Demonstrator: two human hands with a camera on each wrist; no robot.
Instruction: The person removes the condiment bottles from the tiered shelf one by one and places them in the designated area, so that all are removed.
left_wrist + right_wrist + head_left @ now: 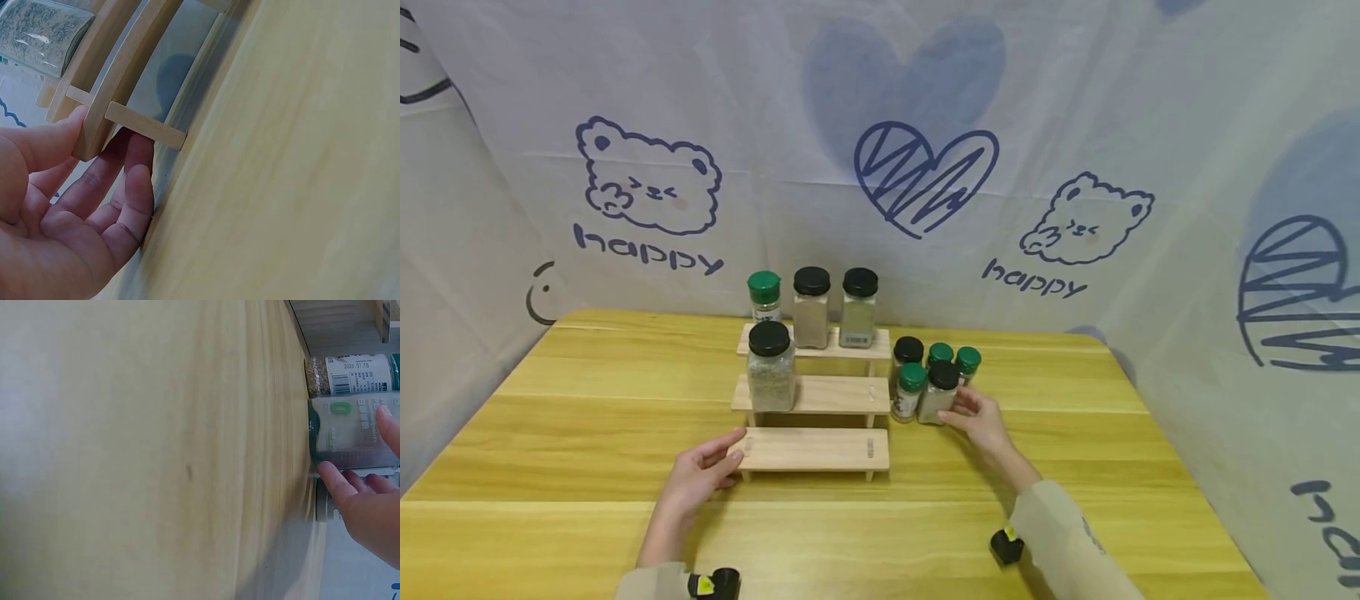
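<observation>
A three-step wooden spice rack (811,450) stands on the table. My left hand (698,475) grips the left end of its lowest step; in the left wrist view the thumb lies against the board's edge and the curled fingers reach beneath it. To the right of the rack, my right hand (983,423) holds a square black-lidded spice jar (937,398) by its sides, thumb in front. In the right wrist view that jar (344,431) touches or nearly touches a round seasoning bottle (356,374) with a green cap. Its base appears to be on the table.
Two black-lidded jars (858,308) and a green-capped bottle (764,292) stand on the top step. One larger black-lidded jar (771,371) occupies the middle step's left side. Several bottles cluster by my right hand, including a green-capped one (967,362). A printed curtain (790,217) hangs behind the table (587,400).
</observation>
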